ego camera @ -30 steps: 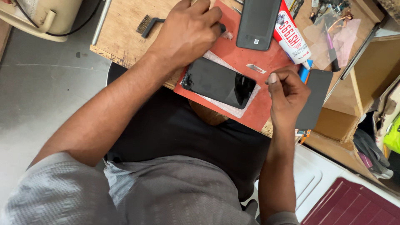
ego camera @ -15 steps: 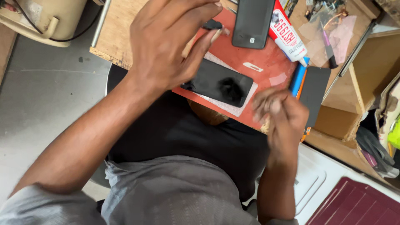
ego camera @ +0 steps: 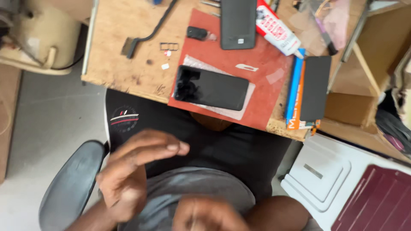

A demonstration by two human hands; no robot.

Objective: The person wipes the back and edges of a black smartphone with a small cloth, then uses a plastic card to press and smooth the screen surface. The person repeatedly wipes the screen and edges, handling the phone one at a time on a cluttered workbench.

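Observation:
A black phone (ego camera: 212, 87) lies face up on a clear sheet on the red mat (ego camera: 261, 107) at the edge of the wooden bench (ego camera: 115, 64). A second dark phone (ego camera: 238, 22) lies at the mat's far side, beside a small black part (ego camera: 197, 32) and a white-and-red glue tube (ego camera: 277, 35). My left hand (ego camera: 135, 171) is pulled back over my lap, fingers spread, holding nothing. My right hand (ego camera: 209, 214) is blurred at the bottom of the view, close to my body; its fingers cannot be made out.
A black-handled brush (ego camera: 147, 30) and a small metal frame (ego camera: 169, 46) lie on the bench left of the mat. A flat dark slab on an orange-and-blue box (ego camera: 312, 90) sits to the right. A black chair arm (ego camera: 70, 184), white lids (ego camera: 321, 175) and a maroon panel (ego camera: 376, 201) are below.
Both hands have left the bench and drawn back over my lap. The small black part now lies free on the mat. The view has shifted, showing more of the bench.

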